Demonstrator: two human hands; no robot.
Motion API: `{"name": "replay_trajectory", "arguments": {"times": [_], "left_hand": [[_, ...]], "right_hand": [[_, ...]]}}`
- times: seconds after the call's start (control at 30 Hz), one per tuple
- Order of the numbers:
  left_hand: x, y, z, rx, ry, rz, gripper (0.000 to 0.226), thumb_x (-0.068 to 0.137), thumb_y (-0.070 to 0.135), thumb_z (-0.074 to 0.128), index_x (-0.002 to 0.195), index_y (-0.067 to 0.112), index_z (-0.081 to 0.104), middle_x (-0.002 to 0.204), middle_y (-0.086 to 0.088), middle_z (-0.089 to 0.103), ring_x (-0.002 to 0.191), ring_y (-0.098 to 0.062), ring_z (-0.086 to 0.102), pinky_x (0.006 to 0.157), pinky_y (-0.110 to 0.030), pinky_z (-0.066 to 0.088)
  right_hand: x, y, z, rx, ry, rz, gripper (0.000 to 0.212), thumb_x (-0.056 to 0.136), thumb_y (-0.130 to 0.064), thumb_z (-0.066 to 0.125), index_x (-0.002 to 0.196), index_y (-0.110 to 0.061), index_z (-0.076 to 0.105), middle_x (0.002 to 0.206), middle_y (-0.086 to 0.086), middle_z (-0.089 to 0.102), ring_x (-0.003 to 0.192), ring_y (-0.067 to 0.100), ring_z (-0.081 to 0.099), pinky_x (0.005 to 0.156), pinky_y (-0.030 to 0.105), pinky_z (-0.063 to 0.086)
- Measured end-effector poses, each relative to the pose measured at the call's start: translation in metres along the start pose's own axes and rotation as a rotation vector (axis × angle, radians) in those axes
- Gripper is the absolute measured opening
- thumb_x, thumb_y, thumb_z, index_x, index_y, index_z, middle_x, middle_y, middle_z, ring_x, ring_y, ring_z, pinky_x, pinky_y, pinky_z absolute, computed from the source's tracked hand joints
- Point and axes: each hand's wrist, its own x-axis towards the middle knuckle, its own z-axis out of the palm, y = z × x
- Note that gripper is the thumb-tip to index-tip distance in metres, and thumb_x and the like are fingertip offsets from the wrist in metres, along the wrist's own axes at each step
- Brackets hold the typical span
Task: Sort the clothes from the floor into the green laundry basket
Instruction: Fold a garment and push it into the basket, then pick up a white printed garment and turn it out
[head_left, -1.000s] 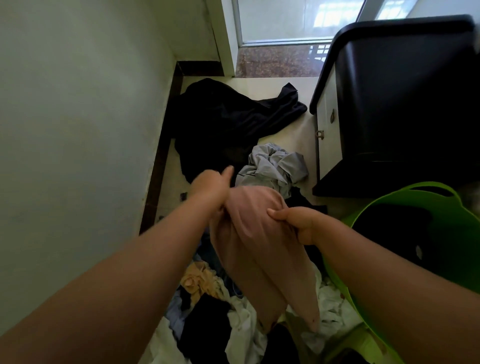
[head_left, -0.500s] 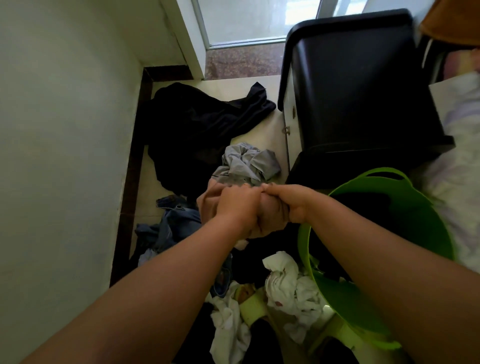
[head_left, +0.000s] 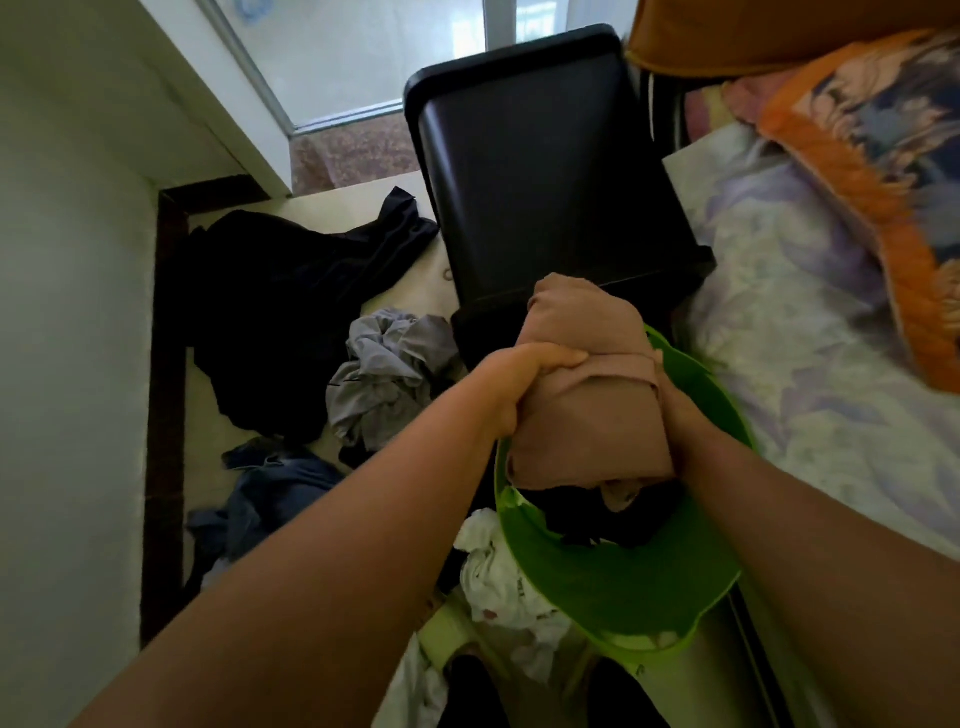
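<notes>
Right now I have a bunched pink garment (head_left: 592, 400) at frame centre, over the green laundry basket (head_left: 613, 587); my left hand (head_left: 524, 379) curls its fingers over its top, my right hand (head_left: 680, 415) grips its far side. Dark clothes lie inside the basket. Left, black (head_left: 291, 291), grey (head_left: 384, 379) and blue (head_left: 270, 488) clothes litter the floor (head_left: 395, 296); a black cabinet (head_left: 540, 171) and bed (head_left: 810, 332) crowd the basket's upper and right edges.

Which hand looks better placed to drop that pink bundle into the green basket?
Probably the right hand: it grips the pink bundle over the green basket, nearer its middle than the left hand.
</notes>
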Motion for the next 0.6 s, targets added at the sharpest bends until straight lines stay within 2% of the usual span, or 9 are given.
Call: {"name": "replay_trajectory", "arguments": {"times": [0.07, 0.13, 0.2, 0.27, 0.3, 0.37, 0.47, 0.57, 0.6], "left_hand": [[0.015, -0.016, 0.019, -0.122, -0.076, -0.045, 0.063, 0.066, 0.032, 0.084, 0.123, 0.018, 0.061, 0.110, -0.013, 0.070, 0.100, -0.034, 0.066, 0.089, -0.048, 0.053], [0.035, -0.038, 0.033, -0.171, -0.038, -0.057, 0.074, 0.060, 0.039, 0.087, 0.124, 0.013, 0.060, 0.113, -0.014, 0.069, 0.103, -0.034, 0.064, 0.091, -0.049, 0.053], [0.052, -0.059, 0.043, 0.053, 0.187, 0.019, 0.072, 0.069, 0.043, 0.082, 0.128, 0.011, 0.054, 0.121, -0.013, 0.063, 0.107, -0.034, 0.061, 0.089, -0.045, 0.054], [0.062, -0.074, 0.042, 0.440, 0.435, 0.131, 0.059, 0.086, 0.038, 0.068, 0.135, 0.016, 0.044, 0.119, -0.009, 0.060, 0.100, -0.030, 0.060, 0.073, -0.036, 0.052], [0.063, -0.079, 0.039, 0.520, 0.477, 0.164, 0.054, 0.089, 0.034, 0.064, 0.136, 0.018, 0.042, 0.113, -0.006, 0.060, 0.092, -0.027, 0.061, 0.065, -0.033, 0.049], [0.062, -0.085, 0.036, 0.565, 0.452, 0.210, 0.052, 0.092, 0.031, 0.061, 0.138, 0.020, 0.040, 0.108, -0.005, 0.058, 0.084, -0.023, 0.059, 0.062, -0.031, 0.047], [0.063, -0.093, 0.033, 0.538, 0.398, 0.195, 0.061, 0.093, 0.032, 0.060, 0.146, 0.020, 0.031, 0.125, -0.009, 0.055, 0.090, -0.023, 0.058, 0.069, -0.032, 0.047], [0.060, -0.105, 0.022, 0.467, 0.405, 0.180, 0.058, 0.094, 0.031, 0.057, 0.146, 0.021, 0.033, 0.112, -0.009, 0.059, 0.072, -0.016, 0.055, 0.057, -0.028, 0.045], [0.058, -0.107, 0.018, 0.462, 0.407, 0.175, 0.056, 0.093, 0.030, 0.057, 0.144, 0.021, 0.035, 0.105, -0.008, 0.060, 0.070, -0.017, 0.056, 0.058, -0.029, 0.047]], "right_hand": [[-0.003, -0.001, -0.024, -0.023, 0.023, -0.038, 0.053, 0.103, -0.043, 0.024, 0.139, -0.009, 0.044, 0.082, -0.001, 0.051, 0.071, 0.010, 0.049, 0.058, 0.025, 0.045], [0.008, 0.007, -0.042, -0.054, 0.080, -0.062, 0.053, 0.103, -0.045, 0.027, 0.134, -0.009, 0.049, 0.093, 0.000, 0.057, 0.081, 0.019, 0.055, 0.061, 0.031, 0.043], [0.022, 0.019, -0.056, -0.112, 0.122, -0.005, 0.056, 0.100, -0.052, 0.032, 0.126, -0.009, 0.055, 0.113, 0.007, 0.058, 0.095, 0.029, 0.057, 0.075, 0.032, 0.047], [0.038, 0.034, -0.061, -0.217, 0.155, 0.070, 0.063, 0.098, -0.054, 0.035, 0.134, -0.005, 0.050, 0.134, 0.014, 0.053, 0.114, 0.034, 0.054, 0.092, 0.038, 0.044], [0.043, 0.041, -0.061, -0.310, 0.156, 0.076, 0.059, 0.100, -0.047, 0.035, 0.139, -0.003, 0.044, 0.140, 0.017, 0.048, 0.124, 0.034, 0.049, 0.099, 0.037, 0.040], [0.049, 0.053, -0.058, -0.456, 0.131, 0.090, 0.051, 0.103, -0.032, 0.035, 0.143, 0.000, 0.038, 0.145, 0.021, 0.042, 0.133, 0.033, 0.042, 0.103, 0.033, 0.037], [0.035, 0.058, -0.032, -0.649, 0.031, 0.040, 0.049, 0.103, -0.029, 0.037, 0.147, -0.009, 0.034, 0.149, 0.017, 0.036, 0.134, 0.032, 0.038, 0.104, 0.030, 0.034], [0.025, 0.069, 0.005, -0.814, -0.157, -0.032, 0.045, 0.102, -0.028, 0.041, 0.143, -0.009, 0.042, 0.144, 0.013, 0.045, 0.131, 0.029, 0.042, 0.102, 0.027, 0.034], [0.022, 0.072, 0.017, -0.843, -0.211, -0.059, 0.041, 0.101, -0.026, 0.043, 0.138, -0.008, 0.048, 0.139, 0.013, 0.051, 0.127, 0.029, 0.047, 0.099, 0.027, 0.037]]}}
